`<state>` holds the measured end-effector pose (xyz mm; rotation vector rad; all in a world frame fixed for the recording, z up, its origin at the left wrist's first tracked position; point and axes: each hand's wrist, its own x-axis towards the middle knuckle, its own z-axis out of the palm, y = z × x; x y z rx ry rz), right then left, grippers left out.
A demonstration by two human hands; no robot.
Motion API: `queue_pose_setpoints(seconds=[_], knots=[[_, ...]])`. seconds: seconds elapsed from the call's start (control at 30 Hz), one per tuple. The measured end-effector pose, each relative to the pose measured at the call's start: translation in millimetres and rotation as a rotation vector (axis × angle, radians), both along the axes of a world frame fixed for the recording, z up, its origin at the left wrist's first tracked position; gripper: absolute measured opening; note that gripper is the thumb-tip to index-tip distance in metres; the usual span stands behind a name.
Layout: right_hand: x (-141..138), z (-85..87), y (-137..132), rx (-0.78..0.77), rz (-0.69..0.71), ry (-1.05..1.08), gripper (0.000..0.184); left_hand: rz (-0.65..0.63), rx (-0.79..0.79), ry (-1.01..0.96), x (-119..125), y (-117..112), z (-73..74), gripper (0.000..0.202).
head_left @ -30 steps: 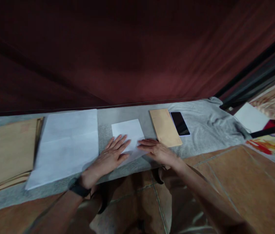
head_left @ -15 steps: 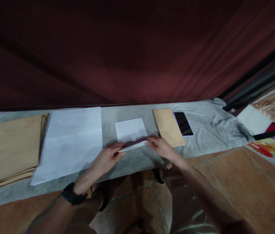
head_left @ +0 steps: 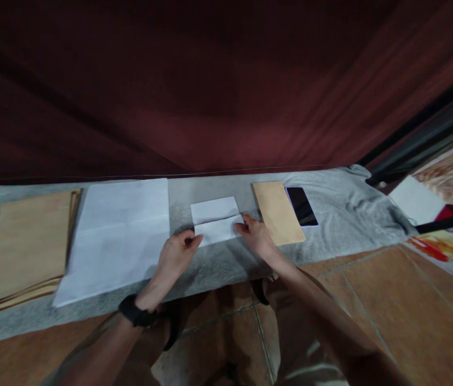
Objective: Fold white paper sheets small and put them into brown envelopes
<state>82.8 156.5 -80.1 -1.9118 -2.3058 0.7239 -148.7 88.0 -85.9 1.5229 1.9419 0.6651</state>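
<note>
A small white sheet of paper (head_left: 216,217) lies on the grey cloth (head_left: 342,214) in front of me, its near part folded up over the far part. My left hand (head_left: 176,252) pinches the folded flap at its left corner. My right hand (head_left: 255,236) holds the flap at its right corner, fingers curled on the paper. A black band sits on my left wrist.
A large white sheet (head_left: 117,236) lies to the left, beside a stack of brown envelopes (head_left: 19,246). To the right lie one brown envelope (head_left: 277,212) and a dark phone (head_left: 302,205). A dark red curtain hangs behind. Tiled floor lies below.
Both hands were flat on the small sheet. They took hold of its near edge, lifted it and folded it away from me over the far part.
</note>
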Motion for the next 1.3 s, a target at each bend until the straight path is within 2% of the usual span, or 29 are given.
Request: queue_pose_setpoints(seconds=[0.27,0.4,0.5,0.6,0.77,0.83,1.07,1.3], knots=[[-10,6.6,6,-0.018,-0.064,-0.035,0.031,0.053,-0.120,0.193,3,14,8.4,0.032],[-12,4.7,11,-0.018,-0.089,-0.040,0.028,0.060,-0.168,0.256,6,19,12.7,0.032],[-14,1.6,14,-0.016,-0.092,-0.019,0.027,0.069,-0.182,0.271,4,23,10.5,0.032],[-15,-1.2,17,-0.011,-0.105,-0.001,0.027,0.063,-0.153,0.171,-4,25,2.7,0.035],[-17,-3.3,19,-0.008,-0.116,0.008,0.027,0.005,-0.151,-0.226,-21,25,-8.4,0.041],[-17,-3.2,20,-0.005,-0.122,0.009,0.026,0.019,-0.181,-0.303,-23,24,-8.8,0.042],[-20,-3.6,24,-0.004,-0.147,0.029,0.026,0.043,-0.216,-0.300,-20,25,-6.3,0.045],[-23,-1.2,27,0.004,-0.150,0.017,0.027,0.057,-0.247,-0.315,-19,28,-11.4,0.043]])
